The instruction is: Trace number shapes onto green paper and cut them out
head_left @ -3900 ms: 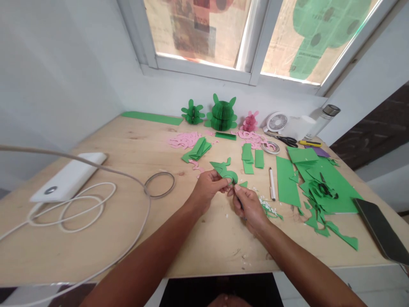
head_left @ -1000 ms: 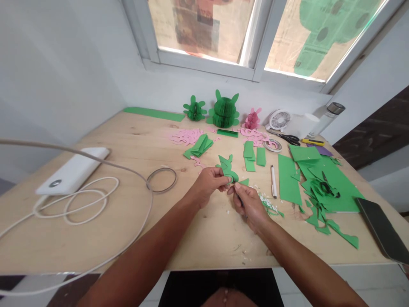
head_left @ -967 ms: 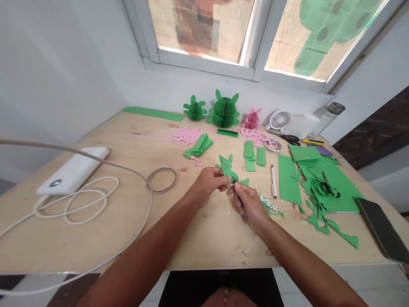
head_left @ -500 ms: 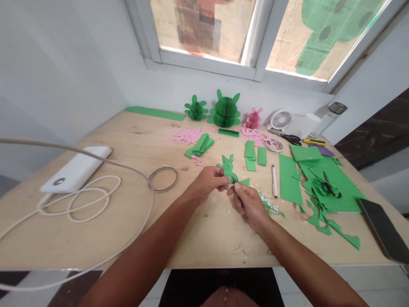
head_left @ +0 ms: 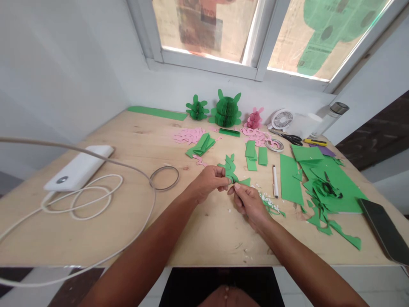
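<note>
My left hand (head_left: 213,181) is closed, pinching a cut green paper piece (head_left: 230,167) with curved, pointed edges above the middle of the table. Close against it on the right, my right hand (head_left: 251,202) is closed too, its thumb and fingertips at the paper's lower edge. A small dark tool (head_left: 234,182) shows at these fingertips; the fingers hide most of it, so its kind is unclear. Behind and beside my right hand lie a green paper scrap (head_left: 245,181) and small white and green clippings (head_left: 268,202).
Green sheets (head_left: 335,170) with scraps and black-handled scissors (head_left: 327,187) lie right, near a phone (head_left: 383,228) and a white pen (head_left: 275,181). Folded green strips (head_left: 201,145) and paper figures (head_left: 226,111) are farther back. A power bank (head_left: 78,167) and cable (head_left: 150,209) lie left.
The green paper piece has turned slightly in my left hand. Both hands stay in nearly the same place; the view has shifted a little.
</note>
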